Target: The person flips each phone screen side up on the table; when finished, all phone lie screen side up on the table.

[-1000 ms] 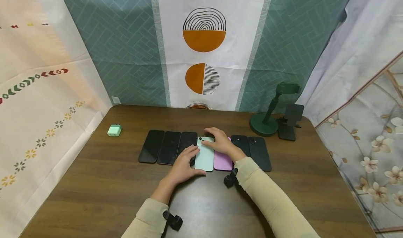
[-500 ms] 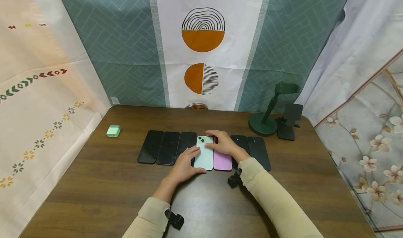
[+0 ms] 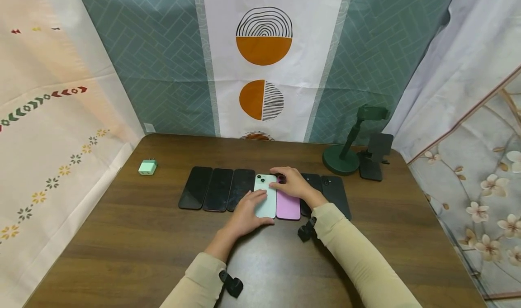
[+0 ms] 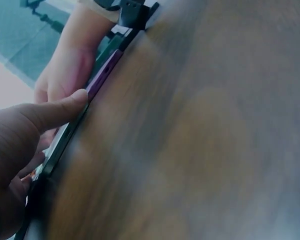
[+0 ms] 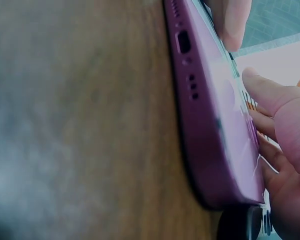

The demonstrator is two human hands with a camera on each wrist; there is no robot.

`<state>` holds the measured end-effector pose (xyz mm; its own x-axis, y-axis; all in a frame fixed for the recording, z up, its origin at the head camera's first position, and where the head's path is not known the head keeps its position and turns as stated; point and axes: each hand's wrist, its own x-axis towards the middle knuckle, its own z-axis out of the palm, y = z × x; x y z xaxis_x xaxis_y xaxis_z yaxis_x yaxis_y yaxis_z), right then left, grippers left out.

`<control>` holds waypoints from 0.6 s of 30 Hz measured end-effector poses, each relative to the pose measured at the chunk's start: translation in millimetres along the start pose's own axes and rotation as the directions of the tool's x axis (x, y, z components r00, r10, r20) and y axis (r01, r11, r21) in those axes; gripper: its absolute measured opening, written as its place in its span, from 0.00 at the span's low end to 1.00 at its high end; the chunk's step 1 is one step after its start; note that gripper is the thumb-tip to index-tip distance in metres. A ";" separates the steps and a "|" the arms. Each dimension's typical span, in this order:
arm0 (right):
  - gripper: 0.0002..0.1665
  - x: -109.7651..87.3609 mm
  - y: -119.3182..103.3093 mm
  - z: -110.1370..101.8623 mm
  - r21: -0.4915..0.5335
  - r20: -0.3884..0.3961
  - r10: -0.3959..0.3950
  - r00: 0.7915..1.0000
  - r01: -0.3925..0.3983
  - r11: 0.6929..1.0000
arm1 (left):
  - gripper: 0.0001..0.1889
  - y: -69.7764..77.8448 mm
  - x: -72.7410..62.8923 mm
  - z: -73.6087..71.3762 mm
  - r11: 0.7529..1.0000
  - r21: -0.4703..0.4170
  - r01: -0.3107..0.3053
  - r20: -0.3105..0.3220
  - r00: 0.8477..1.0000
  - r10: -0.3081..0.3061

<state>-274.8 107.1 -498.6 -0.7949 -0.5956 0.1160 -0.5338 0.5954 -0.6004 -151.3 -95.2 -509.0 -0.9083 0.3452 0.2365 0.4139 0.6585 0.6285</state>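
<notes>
In the head view a mint phone [image 3: 265, 204] lies camera side up in the middle of a row of phones, with a pink phone [image 3: 288, 206] close on its right. My left hand [image 3: 247, 213] spreads over the mint phone, its fingers on the left part and its thumb near the bottom edges. Over the upper part of the pink phone, my right hand [image 3: 294, 183] reaches across, thumb toward the mint phone. The right wrist view shows the pink phone's port edge up close, with the right thumb [image 5: 265, 90] above its back. Whether the right fingertips touch a phone is hard to tell.
Several black phones [image 3: 196, 188] lie left of the mint one, and two dark phones [image 3: 335, 197] lie to the right. A mint charger [image 3: 148, 167] sits at the far left. A dark green stand [image 3: 341, 160] and a black phone holder [image 3: 376, 158] stand at the back right.
Both hands have shifted slightly to the right: the left hand along the mint phone, the right hand away from its camera toward the pink phone. The phones keep their places.
</notes>
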 end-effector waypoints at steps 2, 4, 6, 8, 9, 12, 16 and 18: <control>0.32 -1.5 0.9 -0.8 0.005 -0.002 -0.014 1.000 0.014 1.000 | 0.42 0.9 1.7 2.7 1.000 0.011 -0.007 -0.008 1.000 0.007; 0.31 -2.6 1.8 -1.3 0.010 0.001 -0.016 1.000 0.016 1.000 | 0.43 1.6 3.2 4.3 1.000 0.012 -0.003 -0.017 1.000 0.003; 0.30 -3.3 1.7 -2.3 0.015 0.005 -0.017 1.000 0.017 1.000 | 0.43 2.2 4.3 4.7 1.000 0.010 0.005 -0.026 1.000 -0.005; 0.30 -3.5 1.3 -3.5 0.022 0.010 -0.012 1.000 0.012 1.000 | 0.43 2.3 5.0 4.6 1.000 0.000 0.014 -0.038 0.999 -0.014; 0.30 -3.2 1.2 -3.8 0.026 0.012 -0.007 1.000 0.007 1.000 | 0.43 2.5 5.2 4.3 1.000 -0.008 0.018 -0.043 0.999 -0.018; 0.28 -2.7 0.3 -4.8 0.042 0.010 0.011 1.000 -0.011 0.999 | 0.42 3.3 4.7 4.1 1.000 -0.022 0.020 -0.048 0.999 -0.021; 0.24 -2.5 -0.3 -4.8 0.097 -0.001 0.043 0.999 -0.043 0.994 | 0.40 5.0 3.3 4.8 1.000 -0.020 0.012 -0.031 0.999 -0.012; 0.21 -2.2 -0.9 -5.0 0.141 -0.007 0.055 0.998 -0.054 0.989 | 0.40 5.6 2.5 4.9 1.000 -0.018 0.004 -0.024 1.000 -0.005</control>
<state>-274.0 110.5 -494.3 -0.8250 -0.5583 0.0879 -0.4445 0.5448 -0.7111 -151.0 -87.4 -508.5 -0.9114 0.3257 0.2516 0.4090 0.6478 0.6427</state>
